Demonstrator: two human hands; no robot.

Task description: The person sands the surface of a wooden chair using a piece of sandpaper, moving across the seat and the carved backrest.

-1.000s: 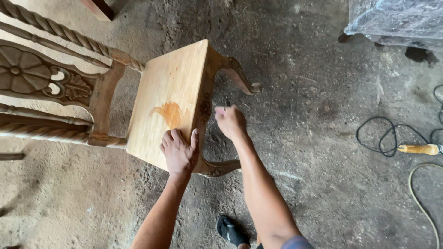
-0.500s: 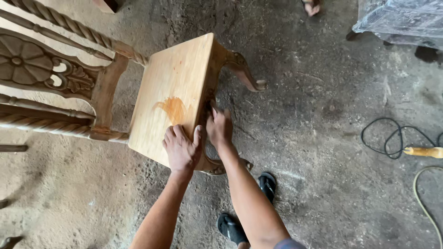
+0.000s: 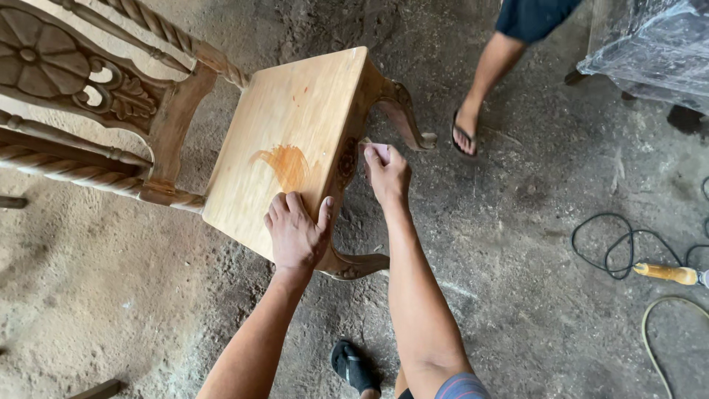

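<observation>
Left hand [image 3: 297,235] flat on chair seat [image 3: 284,140] — right hand [image 3: 387,175] at its front rail

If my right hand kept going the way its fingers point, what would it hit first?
Your right hand likely meets the chair's front rail first, right at the fingertips; then the curved leg beyond. Depth is unclear.

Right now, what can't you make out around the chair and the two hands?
- What the right hand presses to the chair's front rail: only a pale corner shows, its fingers cover the rest.
- Chair rear legs: hidden under the seat and backrest.
- Chair backrest top: cut off by the left edge.
- Second person: only a leg and sandal, cut by the top edge.
- Yellow-handled tool: its head runs off the right edge.
- Left hand palm: flat on the seat, underside hidden.
</observation>
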